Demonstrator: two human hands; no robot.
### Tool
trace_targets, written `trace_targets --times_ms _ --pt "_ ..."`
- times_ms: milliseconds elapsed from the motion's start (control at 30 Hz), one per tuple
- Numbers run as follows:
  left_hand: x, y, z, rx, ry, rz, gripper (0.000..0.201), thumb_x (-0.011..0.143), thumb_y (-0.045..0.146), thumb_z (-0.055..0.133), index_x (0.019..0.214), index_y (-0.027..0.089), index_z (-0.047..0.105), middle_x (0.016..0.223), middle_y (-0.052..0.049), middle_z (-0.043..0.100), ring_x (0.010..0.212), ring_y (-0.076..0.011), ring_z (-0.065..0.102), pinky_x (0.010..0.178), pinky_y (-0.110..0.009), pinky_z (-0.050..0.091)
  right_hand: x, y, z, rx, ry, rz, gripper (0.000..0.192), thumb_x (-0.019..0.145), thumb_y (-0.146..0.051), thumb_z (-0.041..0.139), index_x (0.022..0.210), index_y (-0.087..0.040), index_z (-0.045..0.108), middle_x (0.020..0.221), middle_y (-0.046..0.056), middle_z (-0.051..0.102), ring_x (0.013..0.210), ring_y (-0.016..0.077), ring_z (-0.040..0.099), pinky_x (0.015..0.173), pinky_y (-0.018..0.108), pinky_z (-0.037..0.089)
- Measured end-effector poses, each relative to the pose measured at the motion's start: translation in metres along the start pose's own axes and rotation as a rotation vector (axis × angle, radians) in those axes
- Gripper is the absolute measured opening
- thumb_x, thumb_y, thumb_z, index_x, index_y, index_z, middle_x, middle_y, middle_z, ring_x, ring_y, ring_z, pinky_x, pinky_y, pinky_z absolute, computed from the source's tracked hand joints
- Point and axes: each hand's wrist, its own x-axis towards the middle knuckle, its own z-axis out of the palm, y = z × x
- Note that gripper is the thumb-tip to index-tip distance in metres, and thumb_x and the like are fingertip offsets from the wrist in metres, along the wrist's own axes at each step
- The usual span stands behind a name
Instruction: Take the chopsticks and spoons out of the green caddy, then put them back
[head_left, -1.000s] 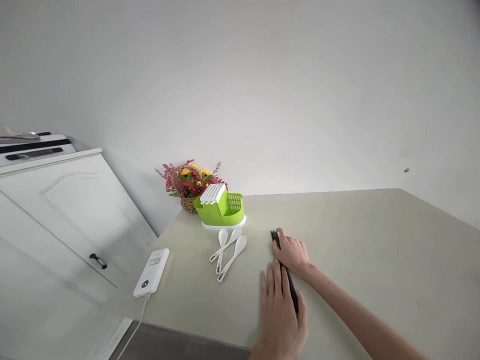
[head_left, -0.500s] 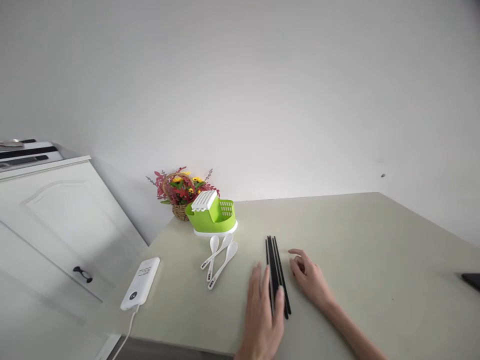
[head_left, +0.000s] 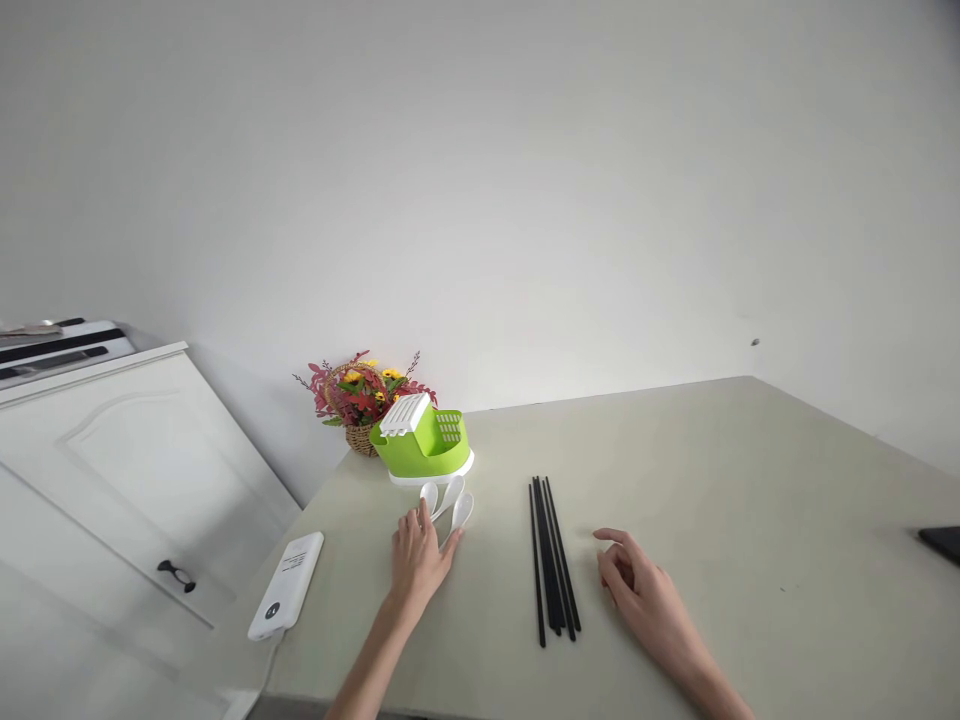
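Note:
My left hand [head_left: 417, 558] lies flat over the handles of the white spoons [head_left: 458, 509], fingers together and pressing on them; only the spoon bowls show past my fingertips. Just beyond them stands a green cutlery holder [head_left: 422, 450] with a white slotted insert. Several black chopsticks [head_left: 552, 556] lie side by side in the middle of the pale green table [head_left: 720, 470]. To the right of the chopsticks rests my right hand [head_left: 643, 592], loosely curled, apart from them and holding nothing.
A small wicker basket of red and yellow flowers [head_left: 358, 397] stands against the wall behind the holder. A white power bank [head_left: 286, 584] with a cable lies at the table's left edge. A white cabinet door [head_left: 142, 470] stands left. A dark object [head_left: 942, 541] shows at the right edge.
My left hand left the chopsticks and moved left onto the spoons. My right hand drew back to the right. The chopsticks now lie uncovered on the table.

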Motion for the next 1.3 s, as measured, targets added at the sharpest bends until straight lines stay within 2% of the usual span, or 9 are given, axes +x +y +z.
trace_targets --times_ms 133,233,467,667,800,900,1000,1133,1300 --pt "0.002 0.018 -0.004 0.066 0.021 0.043 0.044 0.103 0.038 0.043 0.131 0.008 0.059 0.110 -0.017 0.064 0.103 -0.0301 0.062 0.088 -0.040 0.051 0.000 0.000 0.000 0.007 -0.012 0.012 0.035 0.096 -0.051 0.042 0.116 -0.027 0.058 0.069 -0.004 0.055 0.062 0.0180 0.054 0.064 0.028 0.047" --pt "0.001 0.031 -0.005 0.090 -0.050 0.083 0.035 0.105 0.028 0.039 0.119 0.010 0.065 0.104 -0.014 0.065 0.098 -0.0267 0.066 0.083 -0.036 0.053 -0.001 0.000 0.001 0.007 -0.021 0.038 0.036 0.096 -0.051 0.042 0.117 -0.027 0.058 0.070 -0.004 0.054 0.062 0.0174 0.052 0.064 0.027 0.046" --pt "-0.012 0.046 -0.006 0.050 -0.146 0.138 0.039 0.107 0.021 0.029 0.121 0.017 0.065 0.101 -0.010 0.071 0.090 -0.0237 0.072 0.068 -0.030 0.051 0.000 0.003 0.003 0.037 -0.026 0.049 0.035 0.097 -0.051 0.042 0.117 -0.027 0.057 0.071 -0.004 0.053 0.064 0.0175 0.051 0.065 0.027 0.044" --pt "-0.027 0.052 -0.016 -0.165 -0.096 0.107 0.044 0.109 0.033 0.023 0.111 0.019 0.065 0.093 -0.007 0.071 0.079 -0.0219 0.072 0.061 -0.028 0.046 0.002 0.001 0.003 0.041 -0.033 0.030 0.032 0.096 -0.053 0.044 0.107 -0.028 0.062 0.067 -0.004 0.052 0.060 0.0178 0.049 0.062 0.027 0.042" --pt "-0.039 0.083 -0.023 -0.324 -0.036 0.207 0.044 0.109 0.033 0.022 0.127 0.023 0.061 0.094 -0.006 0.069 0.076 -0.0194 0.071 0.060 -0.027 0.047 0.002 -0.003 0.004 0.060 -0.034 0.021 0.036 0.096 -0.057 0.045 0.104 -0.027 0.063 0.068 -0.003 0.053 0.061 0.0178 0.049 0.062 0.028 0.042" --pt "-0.048 0.118 -0.034 -0.464 -0.004 0.279 0.043 0.109 0.034 0.023 0.132 0.025 0.058 0.096 -0.006 0.068 0.078 -0.0192 0.071 0.063 -0.027 0.050 0.002 -0.010 0.002 0.155 -0.030 0.026 0.045 0.097 -0.062 0.046 0.120 -0.027 0.059 0.081 -0.001 0.063 0.063 0.0172 0.054 0.064 0.028 0.045" --pt "-0.055 0.152 -0.049 -0.604 -0.058 0.315 0.041 0.109 0.034 0.025 0.133 0.028 0.058 0.100 -0.006 0.068 0.082 -0.0197 0.071 0.067 -0.028 0.051 -0.001 -0.021 -0.003 0.282 -0.048 0.042 0.053 0.097 -0.065 0.045 0.134 -0.027 0.052 0.086 0.000 0.067 0.063 0.0175 0.058 0.066 0.029 0.048" --pt "-0.062 0.181 -0.068 -0.798 -0.166 0.321 0.042 0.109 0.036 0.025 0.116 0.024 0.065 0.096 -0.006 0.069 0.082 -0.0202 0.068 0.073 -0.030 0.050 -0.005 -0.034 -0.011 0.412 -0.055 0.069 0.055 0.097 -0.067 0.042 0.128 -0.025 0.061 0.070 -0.002 0.060 0.067 0.0209 0.059 0.069 0.032 0.051" --pt "-0.067 0.193 -0.081 -1.099 -0.348 0.252 0.050 0.108 0.048 0.026 0.085 0.021 0.062 0.081 -0.005 0.068 0.073 -0.0189 0.062 0.070 -0.029 0.045 -0.007 -0.039 -0.011 0.484 -0.010 0.151 0.056 0.096 -0.071 0.040 0.113 -0.025 0.067 0.072 -0.001 0.061 0.061 0.0190 0.053 0.064 0.033 0.050"
